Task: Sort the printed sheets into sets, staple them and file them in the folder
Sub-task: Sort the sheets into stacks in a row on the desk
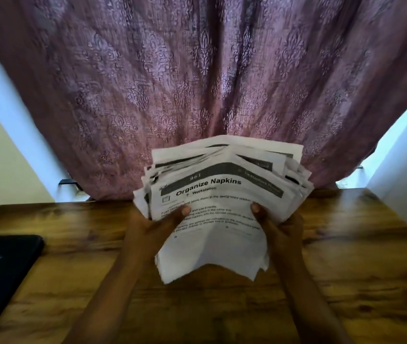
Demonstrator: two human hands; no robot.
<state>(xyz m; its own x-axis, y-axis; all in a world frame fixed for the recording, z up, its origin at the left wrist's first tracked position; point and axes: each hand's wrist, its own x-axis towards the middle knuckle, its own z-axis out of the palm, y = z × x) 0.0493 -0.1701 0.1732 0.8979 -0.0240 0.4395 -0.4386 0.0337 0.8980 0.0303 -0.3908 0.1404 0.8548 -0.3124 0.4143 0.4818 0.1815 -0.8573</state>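
Head view, sheet stack (220, 202) gripped between left hand (152, 227), right hand (279, 227)

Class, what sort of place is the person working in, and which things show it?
Probably a home or office desk: a wooden table, a patterned purple curtain hanging behind it, and a stack of printed sheets gripped by the left hand and right hand.

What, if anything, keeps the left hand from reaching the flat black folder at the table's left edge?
Likely yes, once freed: the left hand grips the printed sheets, but only wooden table separates it from the black folder.
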